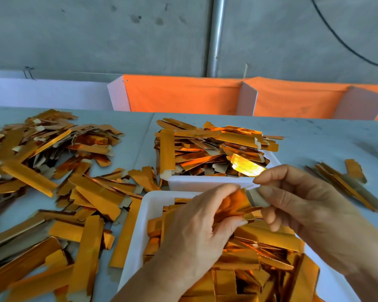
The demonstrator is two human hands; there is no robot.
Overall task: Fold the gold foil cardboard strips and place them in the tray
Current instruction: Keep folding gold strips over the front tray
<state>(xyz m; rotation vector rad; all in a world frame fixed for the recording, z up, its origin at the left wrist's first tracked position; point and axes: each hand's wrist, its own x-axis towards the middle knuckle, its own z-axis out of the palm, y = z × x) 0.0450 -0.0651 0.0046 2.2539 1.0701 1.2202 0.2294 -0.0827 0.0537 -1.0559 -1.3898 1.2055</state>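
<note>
One gold foil strip (pixel 238 203) is held between both hands above the near white tray (pixel 138 232), which holds several folded gold strips. My left hand (pixel 196 227) grips the strip's gold body with curled fingers. My right hand (pixel 297 199) pinches its pale cardboard end tab between thumb and fingers. A second white tray (pixel 205 183) behind it is heaped with gold strips. Loose gold strips (pixel 52 182) lie spread over the table at the left.
A small bunch of strips (pixel 345 184) lies on the grey table at the right. Orange cloth and white panels (pixel 183 94) stand along the table's far edge below a concrete wall with a metal pipe (pixel 216 35).
</note>
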